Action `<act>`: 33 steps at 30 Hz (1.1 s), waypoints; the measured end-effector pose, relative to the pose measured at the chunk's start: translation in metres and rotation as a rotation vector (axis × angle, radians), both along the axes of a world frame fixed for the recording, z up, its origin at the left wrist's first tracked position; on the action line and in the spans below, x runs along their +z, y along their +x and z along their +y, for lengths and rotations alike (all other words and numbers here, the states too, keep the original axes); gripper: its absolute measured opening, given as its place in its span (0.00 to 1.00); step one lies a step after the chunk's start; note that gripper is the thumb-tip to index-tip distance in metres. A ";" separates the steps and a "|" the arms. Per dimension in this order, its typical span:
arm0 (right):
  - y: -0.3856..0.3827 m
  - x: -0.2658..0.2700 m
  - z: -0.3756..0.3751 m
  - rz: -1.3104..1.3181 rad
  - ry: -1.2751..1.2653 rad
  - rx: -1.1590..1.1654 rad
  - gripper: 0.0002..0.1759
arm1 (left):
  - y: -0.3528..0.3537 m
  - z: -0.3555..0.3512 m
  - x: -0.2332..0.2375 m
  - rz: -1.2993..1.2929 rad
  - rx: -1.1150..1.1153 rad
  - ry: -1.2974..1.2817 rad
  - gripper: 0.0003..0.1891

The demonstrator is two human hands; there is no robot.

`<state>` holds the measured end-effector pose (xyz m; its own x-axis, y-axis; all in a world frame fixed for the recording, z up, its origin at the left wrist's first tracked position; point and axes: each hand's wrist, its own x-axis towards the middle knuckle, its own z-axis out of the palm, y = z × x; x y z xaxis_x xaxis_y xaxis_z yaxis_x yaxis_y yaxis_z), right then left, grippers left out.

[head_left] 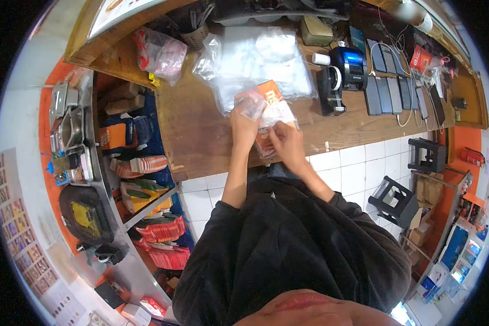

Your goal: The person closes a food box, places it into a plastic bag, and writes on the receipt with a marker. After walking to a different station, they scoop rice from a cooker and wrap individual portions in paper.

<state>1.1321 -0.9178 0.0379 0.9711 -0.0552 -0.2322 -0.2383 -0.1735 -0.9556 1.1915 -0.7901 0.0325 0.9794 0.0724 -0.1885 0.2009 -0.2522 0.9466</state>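
At the front edge of the wooden table, I hold an orange and white printed packet [277,107] that is partly covered by clear plastic. My left hand [244,124] is closed on its left side, with crumpled clear plastic [251,107] bunched at the fingers. On the lower right of the packet, the fingers of my right hand [286,142] are pinched together at the plastic. Just beyond the packet lies a stack of clear plastic bags [258,54]. To the right of it stand a black tape dispenser [331,95] and a black and blue label printer [349,66].
Several phones [388,95] with cables lie at the table's right. A plastic bag with pink contents [160,54] and a pen basket [195,35] sit at the back left. Shelves with orange and white paper bags [163,231] stand left; black stools [394,201] stand right.
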 end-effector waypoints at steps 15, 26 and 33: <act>0.039 -0.019 -0.022 -0.219 -0.072 -0.045 0.07 | -0.020 0.005 -0.044 -0.301 -0.095 0.199 0.06; 0.041 -0.016 -0.034 -0.100 0.025 0.088 0.05 | -0.017 -0.005 -0.027 -0.228 0.007 -0.070 0.06; 0.039 -0.015 -0.036 -0.078 0.097 0.094 0.04 | -0.018 -0.008 -0.029 -0.159 0.049 -0.131 0.06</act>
